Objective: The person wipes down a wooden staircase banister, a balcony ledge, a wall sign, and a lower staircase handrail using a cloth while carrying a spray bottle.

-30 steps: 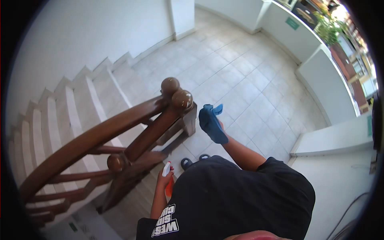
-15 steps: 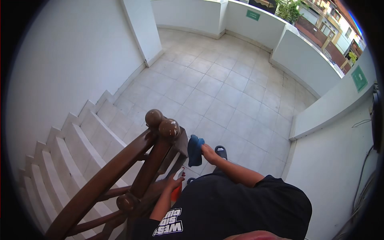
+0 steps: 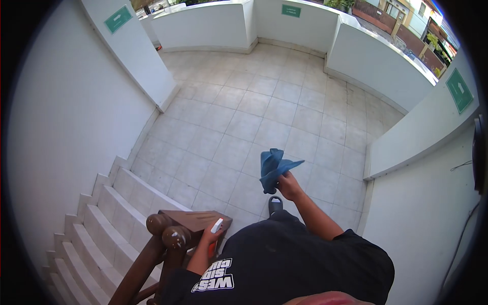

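My right hand [image 3: 290,186] is closed around a crumpled blue cloth [image 3: 274,166], held out in front of my body over the floor tiles. One corner of the cloth sticks out to the right. Lower left, my left hand [image 3: 210,236] grips a spray bottle by its neck; its white spray head [image 3: 217,225] points up and part of the red body [image 3: 212,249] shows below. That hand is beside the brown wooden post [image 3: 195,219] of the stair railing; whether it touches the wood I cannot tell.
White stairs [image 3: 101,229] descend on the left behind the railing's round knobs [image 3: 175,237]. Pale tiles [image 3: 244,132] cover the landing, bounded by a low white wall [image 3: 376,63]. Green signs [image 3: 459,90] hang on the walls. A dark sandal [image 3: 275,204] shows under me.
The railing has shifted down and left in view. My right hand with the cloth has moved away from the post, and the cloth has spread out. The left hand still holds the spray bottle.
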`<control>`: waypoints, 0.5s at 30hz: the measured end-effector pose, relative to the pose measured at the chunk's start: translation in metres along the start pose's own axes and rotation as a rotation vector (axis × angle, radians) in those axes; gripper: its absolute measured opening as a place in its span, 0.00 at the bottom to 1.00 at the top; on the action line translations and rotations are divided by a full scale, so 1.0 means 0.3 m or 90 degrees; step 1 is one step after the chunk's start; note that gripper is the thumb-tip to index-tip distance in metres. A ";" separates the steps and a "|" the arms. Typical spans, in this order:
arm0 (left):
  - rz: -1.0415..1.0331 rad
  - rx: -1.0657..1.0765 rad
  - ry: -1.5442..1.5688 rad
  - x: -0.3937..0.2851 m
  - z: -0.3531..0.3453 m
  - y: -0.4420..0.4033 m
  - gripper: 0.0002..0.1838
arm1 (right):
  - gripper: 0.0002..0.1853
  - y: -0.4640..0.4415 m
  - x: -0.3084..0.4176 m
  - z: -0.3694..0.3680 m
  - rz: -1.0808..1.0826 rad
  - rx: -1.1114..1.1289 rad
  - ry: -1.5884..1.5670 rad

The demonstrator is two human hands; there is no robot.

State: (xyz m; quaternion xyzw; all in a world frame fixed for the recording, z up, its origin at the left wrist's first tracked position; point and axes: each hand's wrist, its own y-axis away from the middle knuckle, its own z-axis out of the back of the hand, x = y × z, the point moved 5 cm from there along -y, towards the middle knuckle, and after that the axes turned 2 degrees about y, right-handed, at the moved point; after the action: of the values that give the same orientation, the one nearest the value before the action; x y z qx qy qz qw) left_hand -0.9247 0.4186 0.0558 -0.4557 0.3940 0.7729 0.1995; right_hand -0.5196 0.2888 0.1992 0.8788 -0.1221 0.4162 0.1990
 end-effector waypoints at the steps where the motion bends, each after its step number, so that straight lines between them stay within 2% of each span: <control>1: 0.020 0.051 0.000 0.029 -0.004 -0.024 0.20 | 0.23 -0.002 0.120 -0.009 0.037 0.033 -0.025; 2: 0.038 0.099 -0.001 0.058 -0.012 -0.045 0.21 | 0.23 -0.020 0.222 0.002 0.041 0.042 0.019; 4: 0.059 0.099 0.001 0.090 -0.017 -0.063 0.24 | 0.23 -0.059 0.439 0.000 0.108 0.036 0.118; 5: 0.058 0.083 -0.022 0.058 -0.018 -0.066 0.22 | 0.24 -0.085 0.517 0.013 0.090 0.082 0.137; 6: 0.060 0.067 -0.043 0.024 -0.023 -0.058 0.20 | 0.23 -0.107 0.593 0.011 0.161 0.060 0.135; 7: 0.071 0.066 -0.073 0.023 -0.023 -0.066 0.21 | 0.24 -0.140 0.634 0.028 0.156 0.051 0.098; 8: 0.136 0.038 -0.091 -0.016 -0.027 -0.063 0.20 | 0.26 -0.177 0.662 0.052 0.150 0.040 0.060; 9: 0.120 0.012 0.016 -0.050 -0.039 -0.061 0.22 | 0.26 -0.224 0.668 0.076 0.150 0.047 0.062; 10: 0.101 -0.013 0.122 -0.076 -0.038 -0.085 0.25 | 0.30 -0.285 0.664 0.120 0.148 -0.014 0.026; 11: 0.177 -0.016 0.072 -0.072 -0.026 -0.119 0.23 | 0.33 -0.340 0.655 0.162 0.145 -0.076 -0.011; 12: 0.253 -0.019 0.022 -0.063 -0.008 -0.155 0.21 | 0.33 -0.390 0.653 0.175 0.144 -0.070 -0.010; 13: 0.264 -0.050 -0.003 -0.150 0.008 -0.184 0.16 | 0.36 -0.442 0.660 0.179 0.167 -0.037 -0.022; 15: 0.292 -0.048 0.055 -0.018 0.059 -0.315 0.14 | 0.38 -0.540 0.676 0.188 0.186 -0.001 -0.031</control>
State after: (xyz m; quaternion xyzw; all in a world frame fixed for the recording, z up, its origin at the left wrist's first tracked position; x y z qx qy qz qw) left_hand -0.8687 0.4904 0.0249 -0.3943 0.4664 0.7917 -0.0156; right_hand -0.2929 0.3978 0.2847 0.8612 -0.2539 0.4195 0.1339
